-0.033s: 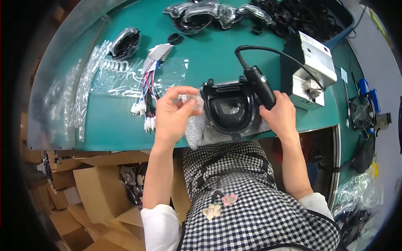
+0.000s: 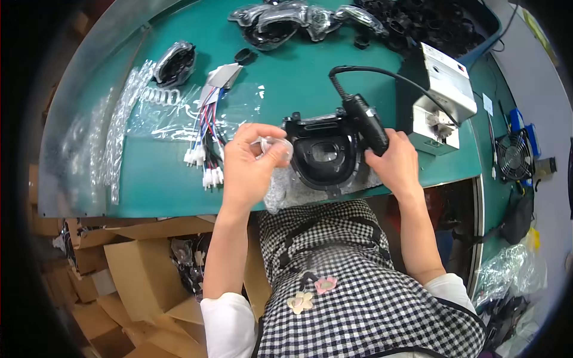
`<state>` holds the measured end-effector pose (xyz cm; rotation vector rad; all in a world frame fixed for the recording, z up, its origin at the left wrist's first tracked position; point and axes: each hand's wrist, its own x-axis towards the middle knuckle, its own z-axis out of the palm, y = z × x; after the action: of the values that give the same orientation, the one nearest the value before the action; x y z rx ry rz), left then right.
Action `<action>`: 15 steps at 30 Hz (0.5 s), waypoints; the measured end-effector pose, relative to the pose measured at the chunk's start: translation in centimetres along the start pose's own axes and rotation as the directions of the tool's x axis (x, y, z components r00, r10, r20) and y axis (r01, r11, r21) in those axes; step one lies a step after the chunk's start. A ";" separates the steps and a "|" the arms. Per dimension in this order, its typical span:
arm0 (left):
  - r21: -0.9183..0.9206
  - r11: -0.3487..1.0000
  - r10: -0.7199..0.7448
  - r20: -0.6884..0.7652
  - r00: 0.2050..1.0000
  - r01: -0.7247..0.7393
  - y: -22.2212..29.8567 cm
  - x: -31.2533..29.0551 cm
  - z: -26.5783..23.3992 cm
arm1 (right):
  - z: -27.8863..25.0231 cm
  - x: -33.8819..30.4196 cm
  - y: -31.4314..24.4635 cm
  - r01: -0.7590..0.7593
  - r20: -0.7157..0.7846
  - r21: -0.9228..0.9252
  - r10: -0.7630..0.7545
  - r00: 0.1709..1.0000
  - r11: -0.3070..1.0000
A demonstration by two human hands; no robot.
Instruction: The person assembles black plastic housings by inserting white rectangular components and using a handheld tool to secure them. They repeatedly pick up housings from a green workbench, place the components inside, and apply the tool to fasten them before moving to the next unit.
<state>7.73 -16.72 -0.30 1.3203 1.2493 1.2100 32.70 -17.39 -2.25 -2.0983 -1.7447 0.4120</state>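
Note:
My left hand (image 2: 250,161) is closed, pinching a small clear round plastic piece (image 2: 279,148) between thumb and fingers. Just right of it lies a black plastic housing (image 2: 325,173) with a deep rounded hollow and a clear oval window inside. Grey padding (image 2: 283,188) is under the housing, at the bench's front edge. My right hand (image 2: 395,160) is closed around the lower end of a black corded tool (image 2: 366,124), which looks like an electric screwdriver. That tool slants over the housing's right side, and its tip is hidden.
Left of the housing, wire bundles with white plugs (image 2: 212,176) lie on clear plastic film. A metal-cased box (image 2: 441,83) stands at the right. Clear-and-black lamp parts (image 2: 280,24) and a bin of black parts (image 2: 436,27) sit farther back. Cardboard boxes (image 2: 143,268) are below left.
The clear piece has tilted in my left fingers and its round rim now shows more plainly. The whole view has shifted slightly; my right hand keeps its grip on the tool.

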 end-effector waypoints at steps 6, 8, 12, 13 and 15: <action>0.713 0.610 0.375 0.124 0.919 -0.345 1.2 0.6 5.5 | 0.9 0.6 0.0 -0.040 0.014 0.016 0.040 0.999 0.999; 0.768 0.547 0.348 0.153 0.925 -0.333 0.8 1.2 6.6 | 1.2 0.3 0.4 -0.015 -0.026 0.031 0.016 1.000 0.999; 0.836 0.449 0.340 0.166 0.926 -0.314 -1.5 1.1 7.9 | 0.4 0.3 0.4 -0.050 -0.011 0.139 0.053 0.999 0.989; 0.855 0.430 0.328 0.152 0.932 -0.291 -2.0 0.5 8.2 | 0.2 -0.1 0.5 -0.017 -0.045 0.182 0.025 0.999 0.983; 0.867 0.442 0.287 0.109 0.952 -0.232 -3.1 -0.1 8.4 | -0.7 -0.7 0.4 -0.013 -0.053 0.265 0.028 0.998 0.964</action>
<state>15.83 -16.57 -4.13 2.3198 1.8798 0.7573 33.24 -18.23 -1.85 -1.9207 -1.5424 0.5537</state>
